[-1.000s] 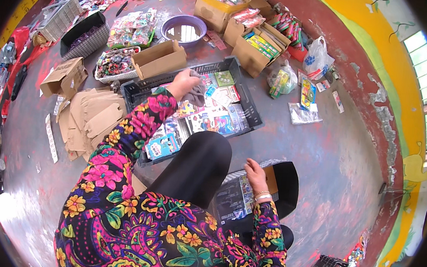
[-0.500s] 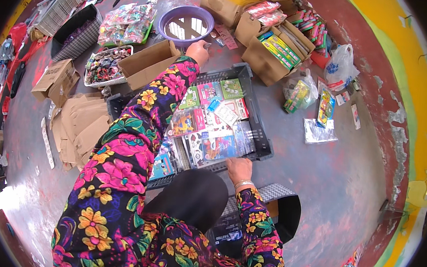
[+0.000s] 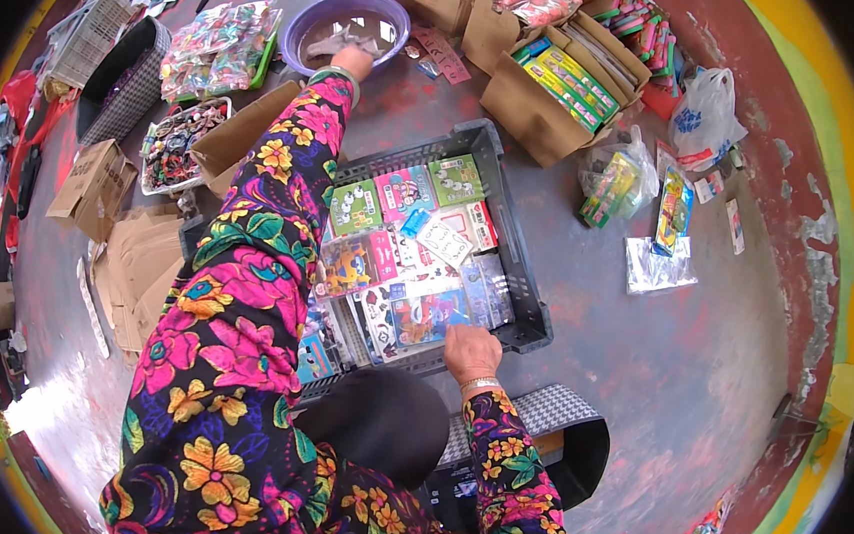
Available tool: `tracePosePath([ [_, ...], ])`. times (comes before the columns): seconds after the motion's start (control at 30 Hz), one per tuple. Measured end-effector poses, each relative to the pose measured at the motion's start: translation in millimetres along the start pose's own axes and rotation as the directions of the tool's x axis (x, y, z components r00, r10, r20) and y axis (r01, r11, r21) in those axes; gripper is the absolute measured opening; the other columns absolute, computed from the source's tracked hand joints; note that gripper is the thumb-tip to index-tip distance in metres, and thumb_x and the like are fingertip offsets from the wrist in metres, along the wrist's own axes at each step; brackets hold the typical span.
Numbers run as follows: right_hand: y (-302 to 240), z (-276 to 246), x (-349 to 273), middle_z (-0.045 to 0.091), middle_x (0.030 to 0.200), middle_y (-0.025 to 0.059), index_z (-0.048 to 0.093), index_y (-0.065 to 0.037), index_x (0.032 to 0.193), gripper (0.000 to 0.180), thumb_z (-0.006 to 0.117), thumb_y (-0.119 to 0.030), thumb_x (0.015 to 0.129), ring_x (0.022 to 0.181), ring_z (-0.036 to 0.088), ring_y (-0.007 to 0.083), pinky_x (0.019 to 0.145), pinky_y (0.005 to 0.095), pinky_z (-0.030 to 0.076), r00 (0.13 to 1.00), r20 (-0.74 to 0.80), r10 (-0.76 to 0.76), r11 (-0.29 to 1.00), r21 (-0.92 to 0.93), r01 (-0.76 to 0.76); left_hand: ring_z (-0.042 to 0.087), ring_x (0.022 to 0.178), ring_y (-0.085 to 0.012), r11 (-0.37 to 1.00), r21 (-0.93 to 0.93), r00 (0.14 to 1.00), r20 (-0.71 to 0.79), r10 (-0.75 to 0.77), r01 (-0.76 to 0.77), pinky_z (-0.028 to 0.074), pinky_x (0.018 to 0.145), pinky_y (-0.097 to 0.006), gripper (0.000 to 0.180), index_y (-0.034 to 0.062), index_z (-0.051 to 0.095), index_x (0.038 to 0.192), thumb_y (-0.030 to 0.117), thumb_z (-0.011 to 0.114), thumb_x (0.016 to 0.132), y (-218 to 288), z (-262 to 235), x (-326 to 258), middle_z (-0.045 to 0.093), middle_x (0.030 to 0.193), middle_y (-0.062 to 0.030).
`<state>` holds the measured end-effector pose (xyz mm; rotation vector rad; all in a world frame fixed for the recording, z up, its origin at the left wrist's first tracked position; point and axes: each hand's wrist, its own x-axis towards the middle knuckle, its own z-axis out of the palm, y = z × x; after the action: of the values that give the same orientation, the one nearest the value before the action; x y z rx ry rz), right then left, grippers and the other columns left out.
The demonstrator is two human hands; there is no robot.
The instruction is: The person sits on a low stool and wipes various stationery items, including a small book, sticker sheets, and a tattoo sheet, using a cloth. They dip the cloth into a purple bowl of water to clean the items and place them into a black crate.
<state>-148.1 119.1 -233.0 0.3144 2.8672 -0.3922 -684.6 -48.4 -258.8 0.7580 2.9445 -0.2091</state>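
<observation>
My left hand (image 3: 355, 62) reaches over the near rim of a purple basin (image 3: 395, 15). Its fingers are closed on a crumpled grey cloth (image 3: 329, 44) that lies inside the basin. What looks like water shows in the basin. At the near side of a dark plastic crate (image 3: 531, 315), my right hand (image 3: 472, 353) is curled at the rim, fingertips hidden. Within the crate lie flat colourful packets (image 3: 431, 316) in rows, and a white card (image 3: 445, 242) rests loosely on top.
Around the crate stand open cardboard boxes (image 3: 534, 120), a basket of small items (image 3: 177, 152), and flattened cardboard (image 3: 136, 269). Plastic bags (image 3: 709, 119) and a silver packet (image 3: 660, 265) lie to the right. A checked bin (image 3: 556, 415) is close to my right forearm.
My left hand has moved left and away from me, from beside the basin to over it, with the cloth now in the basin. My right hand stays at the crate rim.
</observation>
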Motion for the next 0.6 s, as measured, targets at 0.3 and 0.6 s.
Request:
tracePosePath([
  [0.3, -1, 4, 0, 0.056, 0.058, 0.0084, 0.055, -0.011, 0.06, 0.023, 0.056, -0.026, 0.077, 0.057, 0.057, 0.0273, 0.053, 0.0405, 0.044, 0.986, -0.169, 0.002, 0.999, 0.035, 0.004, 0.038, 0.12, -0.0353, 0.939, -0.233, 0.963, 0.151, -0.222, 0.253, 0.031, 0.102, -0.039, 0.068, -0.0038, 0.035, 0.126, 0.013, 0.066, 0.067, 52, 24, -13, 0.043, 0.124, -0.0215],
  [0.6, -3, 3, 1, 0.053, 0.056, 0.0074, 0.052, -0.011, 0.058, 0.021, 0.058, -0.021, 0.075, 0.054, 0.055, 0.0262, 0.051, 0.039, 0.043, 0.973, -0.23, -0.004, 0.998, 0.053, 0.017, 0.018, 0.133, -0.032, 0.951, -0.137, 0.928, 0.294, -0.227, 0.276, 0.019, 0.109, -0.037, 0.084, -0.0022, 0.013, 0.137, 0.027, 0.063, 0.076, 37, 51, 4, 0.023, 0.141, -0.0203],
])
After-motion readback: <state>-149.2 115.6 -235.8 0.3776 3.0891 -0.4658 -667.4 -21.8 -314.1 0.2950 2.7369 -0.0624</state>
